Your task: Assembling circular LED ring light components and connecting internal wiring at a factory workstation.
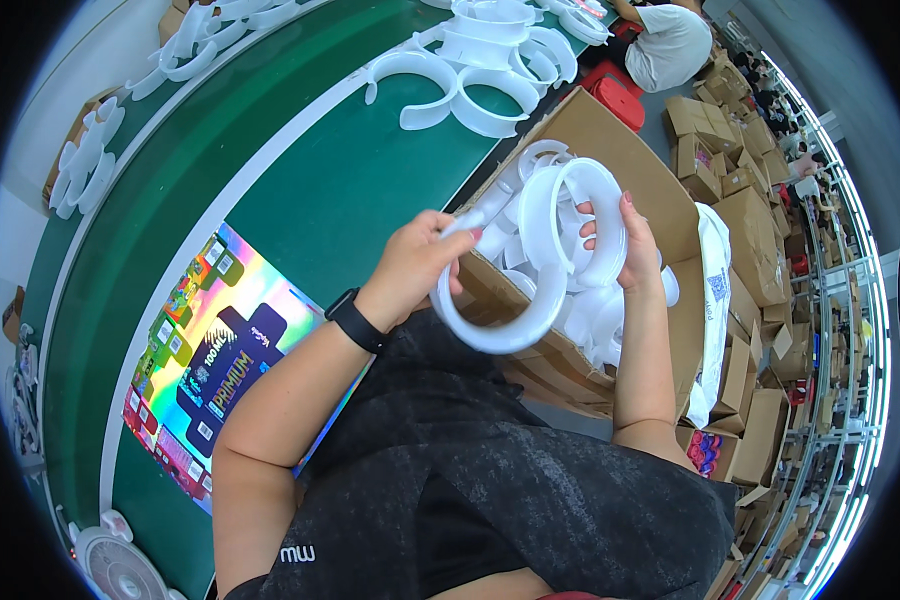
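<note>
My left hand (418, 262) is closed on a white C-shaped plastic shell (515, 338), with thumb and fingers pinching its left arm. Curled around a second white curved plastic shell (602, 185) is my right hand (638, 246), its fingertips showing inside the curve. The two shells touch or overlap in the middle; whether they are joined I cannot tell. Both are held above an open cardboard box (620, 132), which is filled with similar white curved pieces (595, 318). A black watch sits on my left wrist.
A green-topped table (320, 190) runs along my left. On it lie a shiny printed sheet (255, 335) and, farther off, several white ring-shaped pieces (490, 100). Stacked cardboard boxes (755, 235) and a red stool (615, 95) stand to the right. A person (670, 45) sits at the far end.
</note>
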The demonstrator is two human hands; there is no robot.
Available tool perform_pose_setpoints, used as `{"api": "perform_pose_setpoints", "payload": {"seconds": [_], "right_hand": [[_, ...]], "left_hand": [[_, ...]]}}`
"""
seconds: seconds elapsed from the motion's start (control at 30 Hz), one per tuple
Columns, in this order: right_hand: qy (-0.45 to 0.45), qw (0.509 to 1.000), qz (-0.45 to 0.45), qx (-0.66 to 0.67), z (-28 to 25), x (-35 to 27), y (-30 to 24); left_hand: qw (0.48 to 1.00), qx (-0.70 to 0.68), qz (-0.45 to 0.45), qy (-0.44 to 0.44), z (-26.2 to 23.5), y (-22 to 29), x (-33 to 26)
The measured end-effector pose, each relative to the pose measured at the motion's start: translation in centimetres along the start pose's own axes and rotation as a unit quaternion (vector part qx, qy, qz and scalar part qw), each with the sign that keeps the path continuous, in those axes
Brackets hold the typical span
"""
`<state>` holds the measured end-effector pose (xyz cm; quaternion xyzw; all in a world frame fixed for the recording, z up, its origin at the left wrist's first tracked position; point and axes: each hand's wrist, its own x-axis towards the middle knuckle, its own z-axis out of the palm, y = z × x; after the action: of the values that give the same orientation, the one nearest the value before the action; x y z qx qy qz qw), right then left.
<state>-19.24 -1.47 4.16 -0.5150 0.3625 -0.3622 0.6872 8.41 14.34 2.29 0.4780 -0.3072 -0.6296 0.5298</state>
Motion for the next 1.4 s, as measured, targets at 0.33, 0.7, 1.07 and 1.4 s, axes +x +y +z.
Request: {"api": "perform_pose_setpoints", "payload": {"seconds": [0.33,0.7,1.07,1.4], "right_hand": [[0.322,0.923,-0.083,0.194,-7.0,2.6,2.3],[0.362,0.914,-0.178,-0.043,-5.1,1.7,3.0],[-0.092,0.732,-0.303,-0.603,3.8,0.2,4.9],[-0.283,0.617,-0.101,-0.727,1.4,11.0,18.2]], "left_hand": [[0.997,-0.017,-0.061,-0.037,1.6,1.5,-1.4],[0.773,0.527,0.344,0.077,8.6,-4.9,1.4],[0.66,0.644,0.376,-0.087,2.8,-5.0,-1.9],[0.673,0.63,0.381,-0.07,3.4,-5.2,-1.7]]}}
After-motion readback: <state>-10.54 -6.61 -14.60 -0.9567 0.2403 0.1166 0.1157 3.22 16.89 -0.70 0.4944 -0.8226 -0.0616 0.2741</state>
